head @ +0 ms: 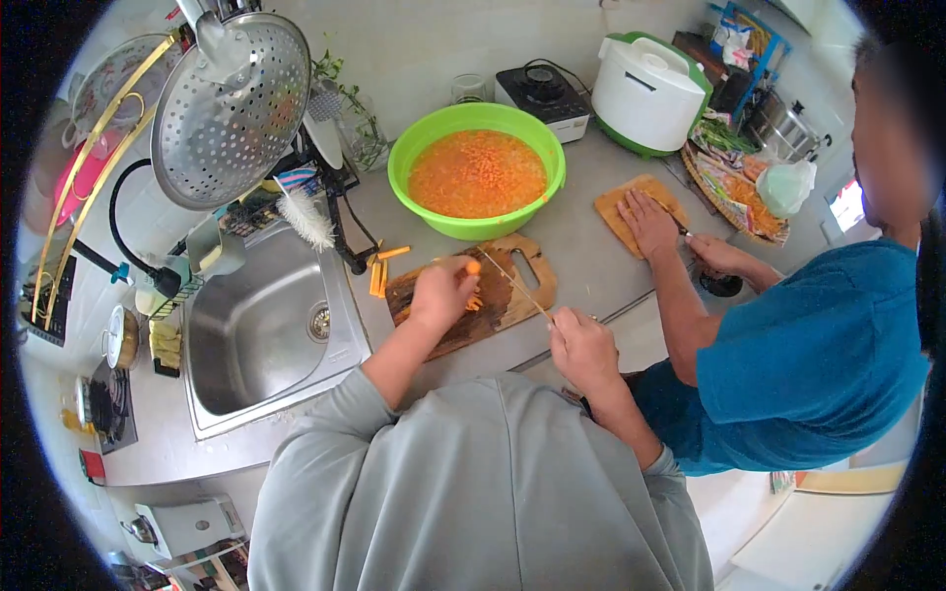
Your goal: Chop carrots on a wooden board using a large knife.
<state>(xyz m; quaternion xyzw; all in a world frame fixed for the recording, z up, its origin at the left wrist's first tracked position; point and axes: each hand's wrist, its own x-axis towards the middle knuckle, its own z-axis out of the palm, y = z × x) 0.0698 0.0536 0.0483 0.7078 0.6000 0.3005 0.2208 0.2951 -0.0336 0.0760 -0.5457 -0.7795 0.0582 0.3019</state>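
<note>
My left hand (441, 292) is over a wooden cutting board (480, 332), with an orange piece of carrot (473, 267) between its fingertips. My right hand (584, 351) grips a kitchen knife (516, 284) by its handle. The thin blade reaches across the board, to the right of the carrot piece. Cut carrot strips (474, 302) lie on the board beside my left hand, partly covered by it. Several longer carrot sticks (379, 275) rest on the counter at the board's left end. Behind the board stands a green basin (473, 229) of orange bits in liquid.
At right, a co-worker in a blue shirt (813, 354) presses one hand on a smaller board (617, 221) and holds a knife. A steel sink (251, 332) lies left, under a hanging perforated strainer (229, 111). A rice cooker (650, 92) and a woven tray (739, 199) stand behind.
</note>
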